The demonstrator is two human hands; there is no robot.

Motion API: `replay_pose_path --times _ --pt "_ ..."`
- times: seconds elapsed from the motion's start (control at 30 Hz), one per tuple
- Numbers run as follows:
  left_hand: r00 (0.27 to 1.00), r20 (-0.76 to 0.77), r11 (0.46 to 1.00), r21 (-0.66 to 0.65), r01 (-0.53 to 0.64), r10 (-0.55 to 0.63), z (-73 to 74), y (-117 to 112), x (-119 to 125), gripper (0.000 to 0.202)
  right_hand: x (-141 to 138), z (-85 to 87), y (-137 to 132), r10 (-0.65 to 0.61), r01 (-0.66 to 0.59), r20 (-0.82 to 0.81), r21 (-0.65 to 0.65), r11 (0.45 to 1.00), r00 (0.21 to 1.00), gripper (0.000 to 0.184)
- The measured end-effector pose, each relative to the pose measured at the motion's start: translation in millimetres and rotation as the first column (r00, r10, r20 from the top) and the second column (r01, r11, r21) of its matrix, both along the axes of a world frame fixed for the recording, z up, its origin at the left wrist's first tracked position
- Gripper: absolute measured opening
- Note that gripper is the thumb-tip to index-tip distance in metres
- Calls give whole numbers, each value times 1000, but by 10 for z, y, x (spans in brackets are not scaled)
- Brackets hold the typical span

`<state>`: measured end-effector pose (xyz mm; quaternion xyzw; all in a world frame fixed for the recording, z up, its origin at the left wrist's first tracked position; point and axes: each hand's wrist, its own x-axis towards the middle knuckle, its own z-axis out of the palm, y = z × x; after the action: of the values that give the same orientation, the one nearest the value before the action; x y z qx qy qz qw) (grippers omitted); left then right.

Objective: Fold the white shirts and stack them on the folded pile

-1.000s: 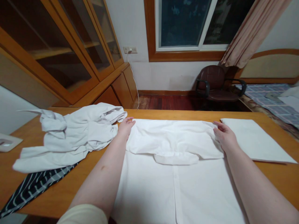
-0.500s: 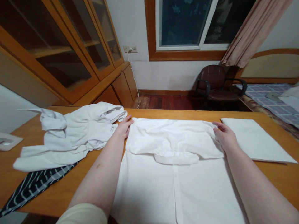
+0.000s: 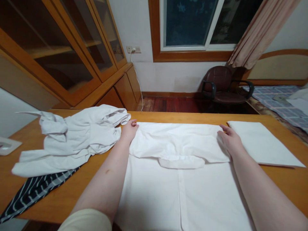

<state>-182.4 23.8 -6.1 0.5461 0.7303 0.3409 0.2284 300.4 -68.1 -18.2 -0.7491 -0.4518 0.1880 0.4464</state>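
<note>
A flat hand at each fold end
The white shirt (image 3: 178,183) lies centre frame on the desk (image 3: 96,166), its fold running left-right; left hand (image 3: 129,131) and right hand (image 3: 229,141) lie flat, fingers together, one per end.

Left hand (image 3: 129,130), right hand (image 3: 229,141) flat on shirt (image 3: 178,179)
</note>
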Motion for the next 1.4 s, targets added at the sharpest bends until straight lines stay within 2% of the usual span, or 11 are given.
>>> replay_pose_path --times 0.17,0.27,0.4,0.6,0.83,1.0,1.07,1.13,1.23,1.3,1.4 --pt "991 -127 999 -1 38 -38 27 -13 36 34 -12 126 -51 -61 71 129 -76 995 990 53" --pt "970 -237 998 9 63 -59 50 -51 80 31 -9 216 -98 -118 153 179 -200 968 977 53" --pt "947 -311 997 -28 71 -76 65 -89 112 35 1 291 -142 7 154 374 -399 904 928 37" --pt "961 -247 992 -16 127 -127 52 -69 98 35 22 217 -90 46 174 502 -383 907 863 37" --pt "974 -181 990 6 138 -134 -8 -45 91 31 106 46 -52 192 164 591 -495 853 784 40" --pt "944 -297 984 57 170 -146 13 -67 47 36 53 154 -105 127 211 636 -429 878 761 43" --pt "901 -404 972 103 213 -154 105 -130 97 41 -37 240 -147 108 146 677 -306 941 728 42" --pt "863 -446 941 118 317 -235 205 -231 221 43 -177 293 -198 191 -70 671 -203 977 716 40" --pt "788 -363 854 -47 518 -498 255 -409 489 46 -450 251 -280 452 -379 568 -250 891 688 47" --pt "768 -328 835 -206 510 -550 195 -506 640 56 -615 161 -319 550 -399 542 -378 835 636 55" --pt "741 -394 839 -261 477 -543 44 -572 734 63 -739 39 -318 592 -348 578 -483 803 562 64"
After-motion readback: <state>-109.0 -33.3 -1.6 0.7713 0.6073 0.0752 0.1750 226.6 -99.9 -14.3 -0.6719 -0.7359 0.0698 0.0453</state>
